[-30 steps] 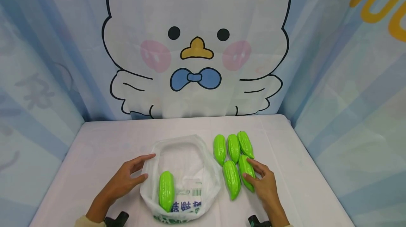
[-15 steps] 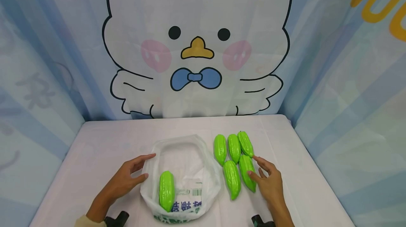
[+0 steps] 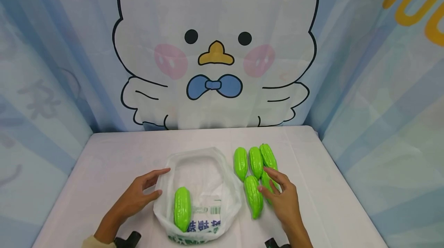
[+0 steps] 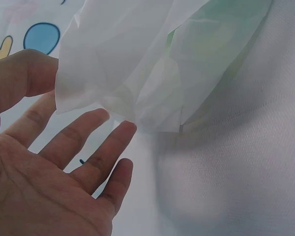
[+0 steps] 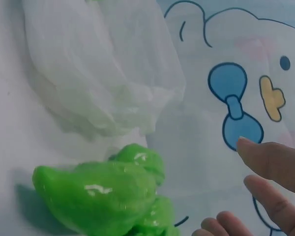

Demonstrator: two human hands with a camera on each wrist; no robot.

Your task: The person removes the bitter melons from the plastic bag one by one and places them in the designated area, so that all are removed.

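A white plastic bag [image 3: 231,198] lies with its mouth spread wide, and one glossy green toy bitter gourd [image 3: 182,209] sits inside at its left. My left hand [image 3: 137,194] touches the bag's left rim, thumb and index finger apart; in the left wrist view its fingers are loosely extended against the plastic. To the right of the bag, my right hand [image 3: 282,198] hovers over the gourds with fingers spread and nothing held. Its thumb tip is near the front gourd [image 3: 253,198]. Behind the fingers, another gourd [image 3: 268,182] is partly hidden.
Further back lie three more gourds: a left one [image 3: 240,163], a middle one [image 3: 256,162] and a right one [image 3: 268,155]. All rest on a white-covered table [image 3: 121,151]. A printed cloth [image 3: 215,105] hangs behind the table.
My right hand first drew right from the right front gourd, then swung left toward the gourd beside it. The left hand, bag and gourds look unmoved.
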